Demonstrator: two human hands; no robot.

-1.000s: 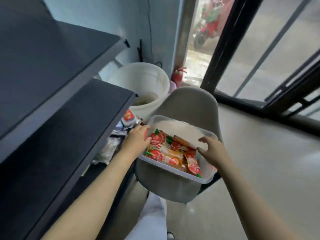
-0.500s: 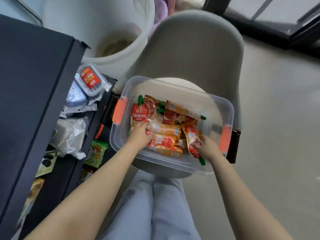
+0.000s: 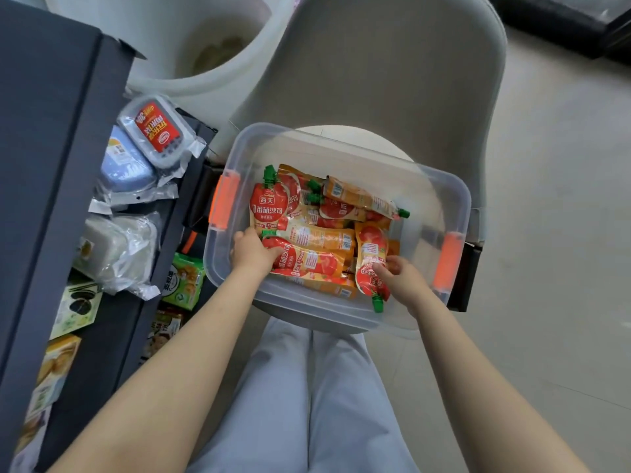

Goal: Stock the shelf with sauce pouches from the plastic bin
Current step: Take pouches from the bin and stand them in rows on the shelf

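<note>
Nearest: pale trousers (image 3: 307, 404), with both forearms reaching forward and down into the bin (image 3: 341, 145).

Surface: no table. The bin sits on the seat of a grey chair (image 3: 375, 63). It is clear plastic with an orange latch (image 3: 223, 203) at each end.

Room: pale, smooth floor (image 3: 563, 233) to the right. A dark shelf (image 3: 51, 131) runs along the left, just beside the bin's left end. Its lower levels hold wrapped goods, including a red-label tub (image 3: 153, 131) and a green pack (image 3: 184, 281). A white bucket (image 3: 205, 39) stands behind the chair's left side.

Left hand (image 3: 252, 250): at the bin's near-left corner, fingers curled down over the red end of the near pouch (image 3: 307, 261), which lies flat across the pile.

Right hand (image 3: 406, 281): at the near-right of the bin, thumb on top and fingers behind, pinching the right pouch (image 3: 370, 247). That pouch lies lengthwise with its green cap toward the near wall.

Hidden or unclear:
- Left fingertips are buried in the pile, so I can't tell how firm the grip is or whether the pouch is lifted.
- The bin floor under the pile is covered, so the pouch count is unclear.
- The bucket's top is cut off by the frame.
- Print on the lower shelf packs is too small to read.

Pouches (image 3: 321, 230): all in the bin, criss-crossed in a loose pile toward the near side. They are red and orange with tomato artwork and green screw caps. The far-left one (image 3: 269, 203) lies face up, red label with white characters, cap pointing away.
</note>
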